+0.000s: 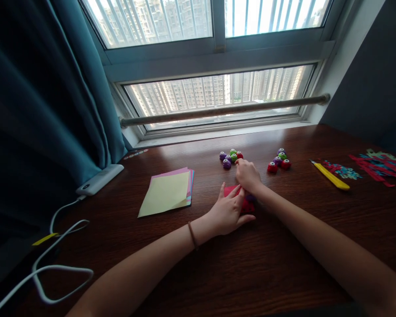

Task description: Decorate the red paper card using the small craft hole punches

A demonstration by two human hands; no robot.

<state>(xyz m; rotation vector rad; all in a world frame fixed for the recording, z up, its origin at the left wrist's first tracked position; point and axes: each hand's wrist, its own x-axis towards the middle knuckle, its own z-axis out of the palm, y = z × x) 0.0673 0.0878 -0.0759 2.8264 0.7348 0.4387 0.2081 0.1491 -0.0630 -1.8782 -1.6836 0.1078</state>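
Note:
My left hand [230, 210] lies with fingers spread on a red sheet [231, 190], perhaps paper or felt. A small dark purple patch shows on the red near my right wrist. Beyond it, my right hand [248, 175] is closed, its fingers curled down at the table. Whatever they may hold is hidden. Right by its fingertips sits a cluster of small purple, green and red balls with white eye-like tops, among them a red one [239, 155] and a purple one [226, 164]. Part of the red sheet is covered by both hands.
Coloured paper sheets [168, 191] are stacked at left, pale yellow on top. Several more eyed balls [277, 161] stand right of my right hand. Farther right lie a yellow craft knife [331, 175], small cut bits [341, 169] and paper strips [381, 165]. A white power bank [100, 179] trails a cable.

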